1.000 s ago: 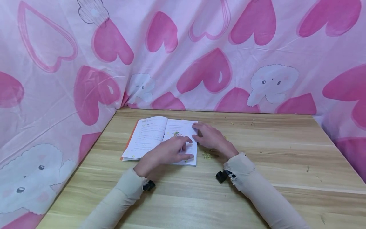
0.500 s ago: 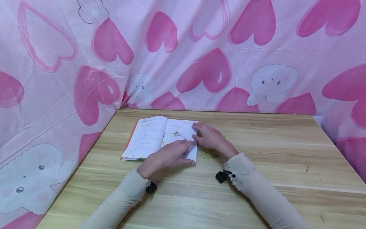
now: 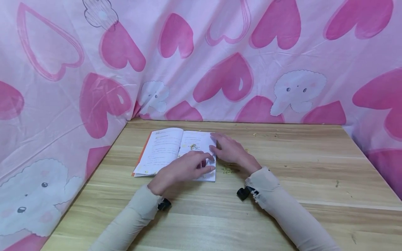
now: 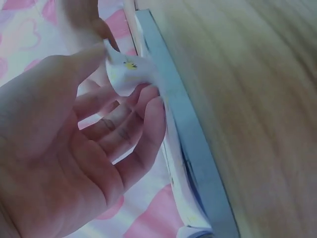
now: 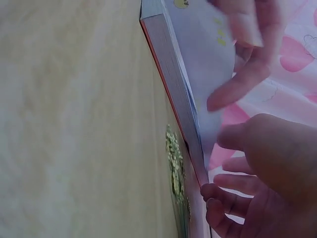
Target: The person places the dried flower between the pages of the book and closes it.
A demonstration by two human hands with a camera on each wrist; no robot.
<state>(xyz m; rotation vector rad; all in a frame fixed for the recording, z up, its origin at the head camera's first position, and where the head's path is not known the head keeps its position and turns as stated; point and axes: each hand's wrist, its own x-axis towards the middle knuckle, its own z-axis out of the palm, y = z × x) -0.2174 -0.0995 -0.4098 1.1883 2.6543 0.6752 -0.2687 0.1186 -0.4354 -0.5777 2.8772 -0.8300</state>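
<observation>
An open book (image 3: 166,150) with an orange cover edge lies on the table. My left hand (image 3: 185,166) is over the lower right of its right-hand page, fingers bent. In the left wrist view a curled page (image 4: 130,74) rises to the thumb tip, the fingers right beside it. My right hand (image 3: 230,148) holds the book's right edge near the upper corner; in the right wrist view its thumb is on the page side and its curled fingers are at the cover edge. A small yellow dried-flower sprig (image 3: 193,146) shows on the right-hand page.
A dried sprig (image 3: 226,169) lies on the wooden table (image 3: 282,216) beside the book, below my right hand. Small bits are scattered toward the back of the table. A pink heart-patterned curtain (image 3: 220,76) hangs along the back and sides.
My left hand first slid right and flattened over the page, then drew back slightly with its fingers bending. My right hand stays at the book's edge.
</observation>
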